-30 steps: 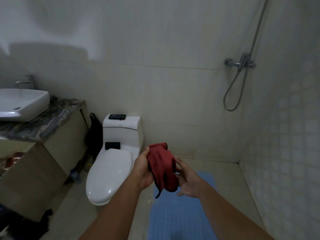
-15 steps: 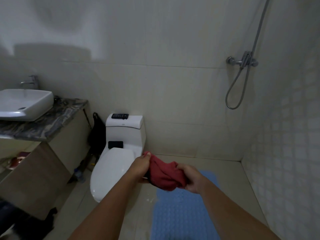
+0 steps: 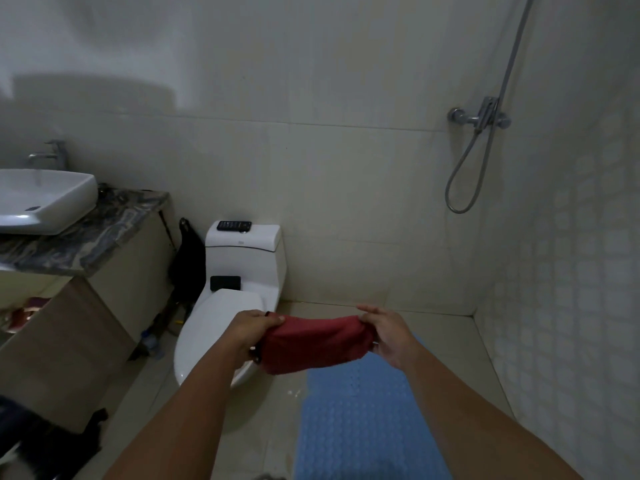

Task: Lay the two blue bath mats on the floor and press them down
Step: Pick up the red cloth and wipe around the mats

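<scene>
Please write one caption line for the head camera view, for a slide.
Both hands, left hand and right hand, stretch a red cloth above a blue bath mat beside the toilet.

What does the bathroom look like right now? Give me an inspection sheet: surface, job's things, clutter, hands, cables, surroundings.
Surface: beige tiled floor, glossy patch beside the mat.
Job's things: one blue bath mat flat on the floor beside the toilet; second mat not seen.
Clutter: red cloth held stretched above the mat; black remote on the cistern; black bag beside the toilet.
Hands: left hand and right hand each grip an end of the cloth.
Cables: shower hose looping on the wall.
Surroundings: white basin on a marble counter, tiled walls.
</scene>
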Demonstrator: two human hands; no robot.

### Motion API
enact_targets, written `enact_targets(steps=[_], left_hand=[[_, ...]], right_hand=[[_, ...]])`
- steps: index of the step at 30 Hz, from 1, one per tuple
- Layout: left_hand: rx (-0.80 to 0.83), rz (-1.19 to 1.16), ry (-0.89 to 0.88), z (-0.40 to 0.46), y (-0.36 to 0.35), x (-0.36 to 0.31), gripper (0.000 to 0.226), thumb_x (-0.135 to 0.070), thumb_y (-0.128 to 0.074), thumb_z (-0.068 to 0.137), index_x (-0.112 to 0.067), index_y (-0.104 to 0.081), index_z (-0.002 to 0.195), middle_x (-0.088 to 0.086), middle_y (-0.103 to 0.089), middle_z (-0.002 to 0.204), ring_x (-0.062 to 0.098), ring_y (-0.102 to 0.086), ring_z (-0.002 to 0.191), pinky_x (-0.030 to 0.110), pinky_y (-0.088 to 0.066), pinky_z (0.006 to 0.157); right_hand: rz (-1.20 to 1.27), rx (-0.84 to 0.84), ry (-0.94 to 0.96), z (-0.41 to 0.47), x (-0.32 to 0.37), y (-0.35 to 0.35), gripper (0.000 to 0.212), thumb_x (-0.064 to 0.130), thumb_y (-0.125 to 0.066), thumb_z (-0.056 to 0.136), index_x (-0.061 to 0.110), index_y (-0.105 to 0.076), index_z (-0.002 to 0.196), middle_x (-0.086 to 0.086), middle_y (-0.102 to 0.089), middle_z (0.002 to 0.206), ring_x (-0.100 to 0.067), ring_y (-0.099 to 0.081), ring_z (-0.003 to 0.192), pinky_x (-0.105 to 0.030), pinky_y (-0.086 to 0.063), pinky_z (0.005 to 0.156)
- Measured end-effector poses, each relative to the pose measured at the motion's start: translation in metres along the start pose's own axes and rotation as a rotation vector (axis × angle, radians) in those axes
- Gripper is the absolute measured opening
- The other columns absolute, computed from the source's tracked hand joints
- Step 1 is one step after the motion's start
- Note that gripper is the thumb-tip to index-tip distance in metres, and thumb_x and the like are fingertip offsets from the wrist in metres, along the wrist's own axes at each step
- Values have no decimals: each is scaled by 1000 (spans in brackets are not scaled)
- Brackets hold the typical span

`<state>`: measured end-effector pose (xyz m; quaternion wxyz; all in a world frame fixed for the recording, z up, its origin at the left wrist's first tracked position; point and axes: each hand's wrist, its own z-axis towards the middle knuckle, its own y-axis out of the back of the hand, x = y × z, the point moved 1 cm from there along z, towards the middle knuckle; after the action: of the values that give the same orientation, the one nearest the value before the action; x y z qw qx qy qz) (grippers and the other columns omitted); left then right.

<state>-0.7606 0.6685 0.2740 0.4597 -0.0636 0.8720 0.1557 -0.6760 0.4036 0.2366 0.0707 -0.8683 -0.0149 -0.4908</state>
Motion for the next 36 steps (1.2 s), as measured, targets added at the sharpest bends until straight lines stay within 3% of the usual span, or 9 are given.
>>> enact_targets(steps=[5, 8, 11, 15, 19, 25, 28, 31, 36], left_hand=[[38, -188, -84, 8, 7, 2, 38, -9, -71, 95, -21, -61, 129, 14, -67, 119, 28, -65, 108, 39, -56, 81], [85, -139, -160, 10, 8, 1, 46, 1, -70, 91, -24, -60, 128, 15, -68, 110, 27, -65, 97, 45, -55, 90], [173, -21, -195, 11, 11, -1, 52, 12, -67, 84, -18, -64, 126, 20, -68, 101, 28, -64, 86, 43, -56, 85], [143, 321, -273, 13, 16, -5, 43, 15, -66, 80, -14, -75, 110, 14, -72, 105, 27, -70, 91, 32, -60, 77], [22, 388, -298, 20, 26, -4, 31, 11, -70, 86, -18, -77, 89, 10, -76, 93, 23, -73, 90, 38, -62, 88], [-98, 467, -354, 22, 39, -6, 28, 9, -68, 86, -8, -80, 104, 0, -73, 89, 12, -67, 84, 23, -51, 75], [-177, 523, -388, 24, 48, -7, 28, 7, -67, 87, -12, -82, 100, 1, -76, 93, 17, -71, 93, 31, -56, 86], [-207, 593, -413, 27, 61, -7, 19, -5, -71, 92, -16, -82, 104, 0, -78, 103, 14, -69, 95, 33, -55, 92], [-357, 740, -438, 22, 73, -6, 16, -25, -70, 98, -23, -79, 111, 2, -64, 115, 18, -63, 96, 34, -50, 82]], right_hand=[[-151, -5, -25, 0, 16, 11, 22, 10, -64, 95, 25, -74, 108, -3, -69, 83, -19, -60, 75, -36, -53, 72], [-229, -1, -35, -4, 25, 12, 23, 10, -63, 96, 26, -72, 110, -6, -71, 95, -20, -62, 84, -38, -55, 74], [-203, 69, -42, -7, 31, 15, 33, 3, -69, 90, 24, -69, 116, -7, -69, 101, -20, -62, 87, -33, -54, 68], [-285, 164, -59, -8, 38, 20, 46, -11, -61, 83, 19, -72, 116, -8, -65, 97, -20, -58, 87, -28, -50, 63], [-540, 142, -46, -11, 44, 17, 28, -5, -61, 90, 15, -76, 102, -3, -72, 100, -13, -60, 85, -25, -47, 62], [-609, 172, -19, -8, 46, 8, 21, 1, -63, 91, 12, -79, 99, -2, -75, 92, -14, -62, 85, -27, -51, 69], [-648, 196, -3, -7, 45, 3, 23, -1, -78, 79, 7, -79, 101, 1, -72, 80, -11, -58, 71, -24, -44, 58], [-714, 220, 20, -3, 44, -3, 25, -1, -86, 70, 6, -79, 94, -7, -73, 79, -16, -59, 71, -24, -40, 53], [-886, 201, 152, 3, 46, -16, 13, 4, -84, 75, 10, -78, 85, -1, -62, 68, -11, -48, 58, -23, -38, 52]])
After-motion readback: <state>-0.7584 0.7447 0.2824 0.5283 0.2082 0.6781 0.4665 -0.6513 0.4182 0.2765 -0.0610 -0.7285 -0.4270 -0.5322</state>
